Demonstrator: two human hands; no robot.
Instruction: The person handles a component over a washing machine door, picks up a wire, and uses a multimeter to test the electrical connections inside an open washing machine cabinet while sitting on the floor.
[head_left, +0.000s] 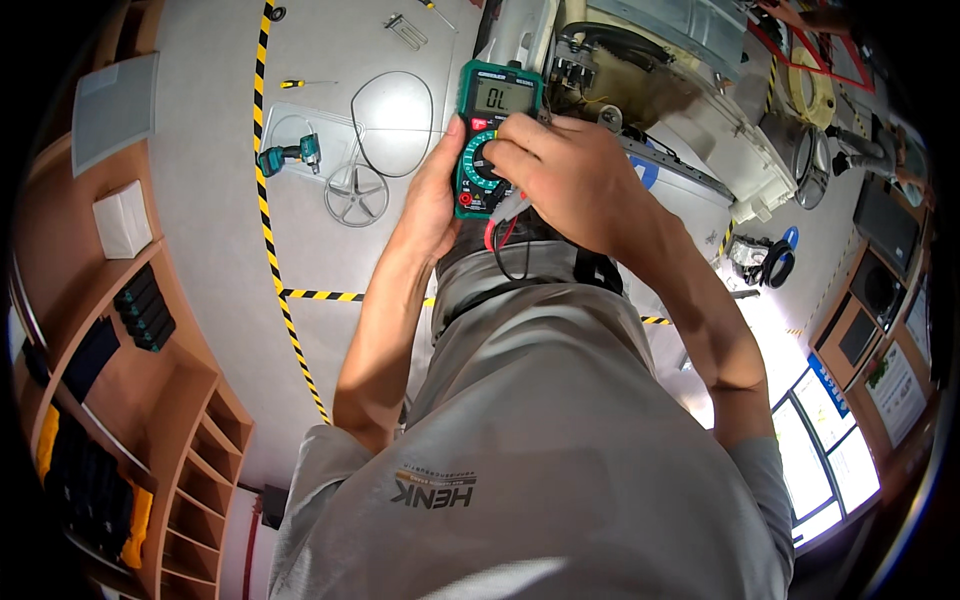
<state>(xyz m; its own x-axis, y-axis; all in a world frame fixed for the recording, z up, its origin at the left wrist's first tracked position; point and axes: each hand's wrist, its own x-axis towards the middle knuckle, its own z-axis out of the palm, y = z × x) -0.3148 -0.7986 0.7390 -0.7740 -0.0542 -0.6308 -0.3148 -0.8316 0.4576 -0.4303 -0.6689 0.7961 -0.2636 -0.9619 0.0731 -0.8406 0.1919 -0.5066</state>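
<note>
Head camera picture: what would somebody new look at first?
The green multimeter at top centre, held by the left hand while the right hand has its fingers on the dial. Next, the opened-up machine behind it, then the teal cordless drill on the grey floor to the left.

The meter has a matt green rubbery shell around a dark plastic face, with a glossy grey screen and a matt black dial. Its leads are smooth red and black plastic-coated wire. The shirt is soft grey cloth, matt. The floor is smooth grey with a slight sheen, crossed by yellow-and-black tape. The drill is teal plastic. The spider bracket is dull cast metal. The shelves look like smooth matt wood.
</note>
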